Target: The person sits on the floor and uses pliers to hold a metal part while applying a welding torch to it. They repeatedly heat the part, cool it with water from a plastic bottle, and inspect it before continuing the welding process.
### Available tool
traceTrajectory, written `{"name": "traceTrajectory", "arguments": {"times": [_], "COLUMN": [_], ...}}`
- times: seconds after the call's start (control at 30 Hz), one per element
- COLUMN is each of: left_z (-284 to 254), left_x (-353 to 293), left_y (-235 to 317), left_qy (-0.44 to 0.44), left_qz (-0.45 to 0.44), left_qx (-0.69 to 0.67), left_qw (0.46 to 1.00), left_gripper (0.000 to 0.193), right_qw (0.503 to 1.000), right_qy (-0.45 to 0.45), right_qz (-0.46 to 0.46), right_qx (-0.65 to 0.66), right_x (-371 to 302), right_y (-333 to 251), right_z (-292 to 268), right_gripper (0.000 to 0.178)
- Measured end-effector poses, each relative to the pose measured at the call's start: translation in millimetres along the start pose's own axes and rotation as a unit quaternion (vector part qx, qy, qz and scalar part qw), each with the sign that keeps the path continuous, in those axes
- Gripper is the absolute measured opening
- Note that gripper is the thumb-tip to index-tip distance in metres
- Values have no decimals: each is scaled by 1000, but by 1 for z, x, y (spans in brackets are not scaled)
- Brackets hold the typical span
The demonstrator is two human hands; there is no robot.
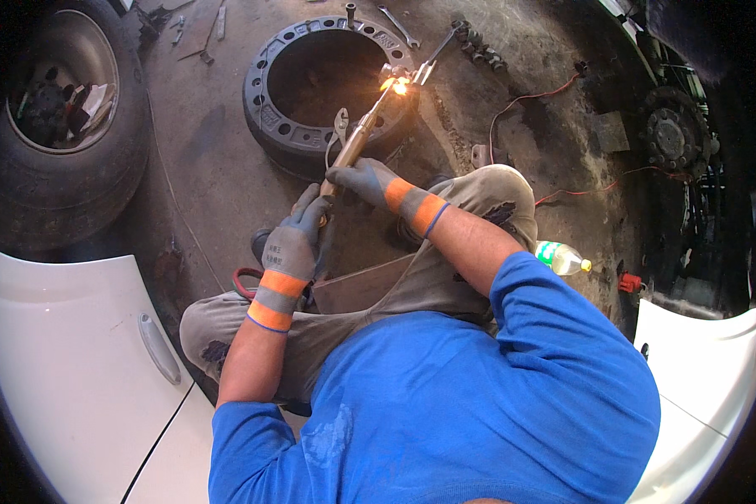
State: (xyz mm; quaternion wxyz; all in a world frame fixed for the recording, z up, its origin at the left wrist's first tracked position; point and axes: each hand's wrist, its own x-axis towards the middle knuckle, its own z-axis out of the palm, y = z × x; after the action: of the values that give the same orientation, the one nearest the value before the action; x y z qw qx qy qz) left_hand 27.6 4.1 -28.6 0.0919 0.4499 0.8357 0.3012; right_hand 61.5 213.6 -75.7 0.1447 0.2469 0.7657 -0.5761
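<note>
Cutting torch [363, 134], upper centre: rigid metal, tip hot. Left hand [298, 244] wrapped round rear handle; right hand [368, 181] fingers curled over tube. Brake drum [269, 97] likely heavy.

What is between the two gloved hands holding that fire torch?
In the head view, only the torch handle runs between the left hand and the right hand. Both grip it, one behind the other.

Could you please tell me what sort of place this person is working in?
Most likely a vehicle repair workshop. A large truck tyre lies on the stained concrete floor, wrenches are scattered about, and both gloved hands hold a lit cutting torch against the rim of a heavy brake drum.
</note>
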Motion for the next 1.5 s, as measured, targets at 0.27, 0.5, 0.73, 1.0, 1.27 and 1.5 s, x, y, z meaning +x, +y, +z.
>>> {"name": "traceTrajectory", "arguments": {"times": [0.27, 0.5, 0.73, 1.0, 1.27, 1.5], "left_z": [5, 1, 1, 3, 0, 1], "left_x": [-1, -2, -1, -2, -3, -1], "left_y": [-3, -1, 1, 0, 1, 1], "left_qy": [15, 3, 11, 19, 24, 34], "left_qz": [15, 16, 17, 19, 18, 28], "left_qx": [-6, -4, -8, -19, -12, -13], "left_qw": [1000, 1000, 1000, 999, 999, 999], "left_gripper": [34, 34, 34, 33, 31, 33], "right_qw": [1000, 1000, 1000, 1000, 998, 999], "right_qy": [1, -18, -4, -3, -39, -30], "right_qz": [2, -5, -14, -6, 50, 25], "right_qx": [-3, 12, 3, 5, 27, 21], "right_x": [1, 0, -1, 3, -10, -7], "right_y": [3, 5, 3, 9, -10, -6], "right_z": [-1, 1, 0, 2, -3, -2], "right_gripper": [74, 71, 71, 70, 53, 55]}}
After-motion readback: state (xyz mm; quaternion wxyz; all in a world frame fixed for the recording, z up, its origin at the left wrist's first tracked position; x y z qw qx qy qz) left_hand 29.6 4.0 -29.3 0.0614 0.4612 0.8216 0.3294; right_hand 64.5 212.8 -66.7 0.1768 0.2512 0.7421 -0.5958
